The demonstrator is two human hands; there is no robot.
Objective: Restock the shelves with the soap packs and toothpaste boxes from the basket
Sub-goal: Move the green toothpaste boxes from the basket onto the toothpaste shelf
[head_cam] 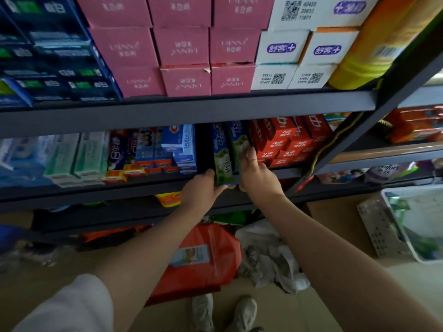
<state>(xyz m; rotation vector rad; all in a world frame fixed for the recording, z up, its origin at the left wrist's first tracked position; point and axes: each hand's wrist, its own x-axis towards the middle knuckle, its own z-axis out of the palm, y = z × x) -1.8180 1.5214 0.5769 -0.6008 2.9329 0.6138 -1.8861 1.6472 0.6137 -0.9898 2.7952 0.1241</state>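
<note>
Two green-and-blue toothpaste boxes (pixel 225 156) stand on edge, side by side and touching, at the front edge of the middle shelf (pixel 143 188), long sides running back into it, between a dark gap and stacked red boxes. The white basket (pixel 393 212) sits on the floor at the right, holding green packs too blurred to identify.

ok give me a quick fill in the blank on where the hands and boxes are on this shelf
1. Both hands, left hand and right hand, grip the green toothpaste boxes on the ____ shelf.
2. Right of them stand ____ toothpaste boxes.
3. The stacked boxes on the shelf above are ____.
4. The white basket sits on the person's ____ side.

Missing words: middle; red; pink; right
</note>
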